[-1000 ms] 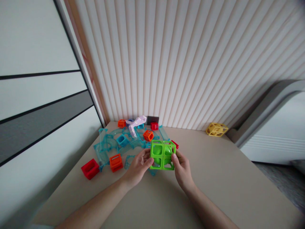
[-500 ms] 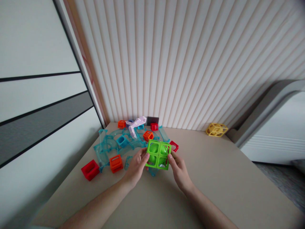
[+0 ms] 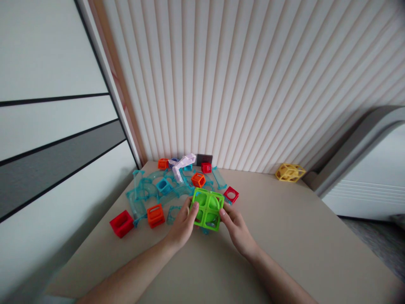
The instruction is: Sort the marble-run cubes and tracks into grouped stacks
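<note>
Green plastic toy block (image 3: 206,208) is bright, with four rounded windows on its near face and curvy green parts inside. The left hand (image 3: 183,222) and right hand (image 3: 236,226) pinch its two sides, over the beige table (image 3: 294,240).

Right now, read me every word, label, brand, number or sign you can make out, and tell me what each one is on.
None: I can't read any text here.
The green block between the left hand and right hand shows no lettering.
The yellow block by the wall shows none either.
Any marking on the small dark panel is too small to tell.
</note>
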`<action>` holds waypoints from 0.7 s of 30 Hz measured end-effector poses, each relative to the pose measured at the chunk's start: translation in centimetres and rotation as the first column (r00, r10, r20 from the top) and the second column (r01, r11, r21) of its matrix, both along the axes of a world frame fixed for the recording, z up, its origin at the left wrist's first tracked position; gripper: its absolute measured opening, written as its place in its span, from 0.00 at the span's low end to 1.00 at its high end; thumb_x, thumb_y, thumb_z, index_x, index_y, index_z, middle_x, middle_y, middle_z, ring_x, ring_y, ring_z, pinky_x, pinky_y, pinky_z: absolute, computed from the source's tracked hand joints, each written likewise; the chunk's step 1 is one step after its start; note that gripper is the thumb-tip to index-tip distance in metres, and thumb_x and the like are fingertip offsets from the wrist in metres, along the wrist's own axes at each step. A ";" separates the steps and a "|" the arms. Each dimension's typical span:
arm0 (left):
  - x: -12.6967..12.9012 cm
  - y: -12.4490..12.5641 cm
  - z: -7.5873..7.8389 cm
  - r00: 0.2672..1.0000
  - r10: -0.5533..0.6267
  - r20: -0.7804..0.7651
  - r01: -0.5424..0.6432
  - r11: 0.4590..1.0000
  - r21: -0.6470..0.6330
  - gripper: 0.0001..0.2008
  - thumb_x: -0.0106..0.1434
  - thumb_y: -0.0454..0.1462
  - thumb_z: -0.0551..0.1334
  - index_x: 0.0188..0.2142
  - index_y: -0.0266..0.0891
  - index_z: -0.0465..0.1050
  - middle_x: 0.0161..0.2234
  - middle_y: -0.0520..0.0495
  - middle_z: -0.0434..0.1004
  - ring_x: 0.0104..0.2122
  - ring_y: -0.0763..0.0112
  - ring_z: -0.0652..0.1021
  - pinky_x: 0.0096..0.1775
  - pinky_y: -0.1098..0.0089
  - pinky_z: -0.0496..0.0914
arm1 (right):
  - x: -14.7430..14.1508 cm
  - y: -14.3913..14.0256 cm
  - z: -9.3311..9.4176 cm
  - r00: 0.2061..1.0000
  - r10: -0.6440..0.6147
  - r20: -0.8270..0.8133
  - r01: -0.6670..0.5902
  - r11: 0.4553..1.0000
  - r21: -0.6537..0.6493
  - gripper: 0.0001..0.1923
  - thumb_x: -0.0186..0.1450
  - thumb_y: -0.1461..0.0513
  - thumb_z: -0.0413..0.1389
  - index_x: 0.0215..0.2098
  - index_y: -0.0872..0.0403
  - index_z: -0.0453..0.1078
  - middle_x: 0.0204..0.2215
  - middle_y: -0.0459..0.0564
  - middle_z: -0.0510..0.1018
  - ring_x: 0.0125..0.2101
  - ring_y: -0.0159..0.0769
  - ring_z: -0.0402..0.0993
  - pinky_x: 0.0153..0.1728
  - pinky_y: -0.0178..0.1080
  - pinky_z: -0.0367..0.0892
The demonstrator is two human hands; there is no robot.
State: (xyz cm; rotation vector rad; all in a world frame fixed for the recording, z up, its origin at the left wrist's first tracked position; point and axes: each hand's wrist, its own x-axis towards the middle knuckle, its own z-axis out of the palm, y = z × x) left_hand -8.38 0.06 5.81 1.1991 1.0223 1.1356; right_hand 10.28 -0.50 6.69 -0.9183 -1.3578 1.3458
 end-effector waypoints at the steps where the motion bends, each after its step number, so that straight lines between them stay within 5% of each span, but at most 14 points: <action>1: 0.0 -0.1 0.1 1.000 0.002 -0.003 -0.002 1.000 0.014 0.27 0.66 0.59 0.56 0.55 0.46 0.71 0.43 0.44 0.82 0.42 0.55 0.80 0.34 0.64 0.73 | 0.0 0.0 0.0 1.000 -0.002 0.000 0.002 1.000 -0.002 0.24 0.67 0.45 0.58 0.53 0.50 0.77 0.40 0.51 0.84 0.43 0.46 0.79 0.45 0.45 0.75; 12: -0.1 -0.4 0.3 0.997 0.024 -0.067 -0.014 0.989 0.145 0.23 0.69 0.55 0.55 0.53 0.46 0.72 0.44 0.46 0.81 0.44 0.58 0.79 0.42 0.63 0.74 | -0.1 -0.2 -0.2 0.999 0.000 -0.039 0.001 0.999 0.046 0.23 0.66 0.46 0.60 0.50 0.51 0.78 0.39 0.52 0.84 0.40 0.46 0.80 0.42 0.44 0.75; 21: 0.3 -0.3 -0.4 0.990 0.118 -0.073 -0.109 0.987 0.119 0.23 0.69 0.55 0.54 0.50 0.43 0.70 0.46 0.44 0.80 0.44 0.58 0.79 0.44 0.62 0.75 | 0.4 0.2 -2.4 0.989 -0.048 0.141 0.026 0.987 0.157 0.27 0.69 0.44 0.55 0.55 0.53 0.75 0.45 0.55 0.82 0.44 0.48 0.78 0.47 0.48 0.74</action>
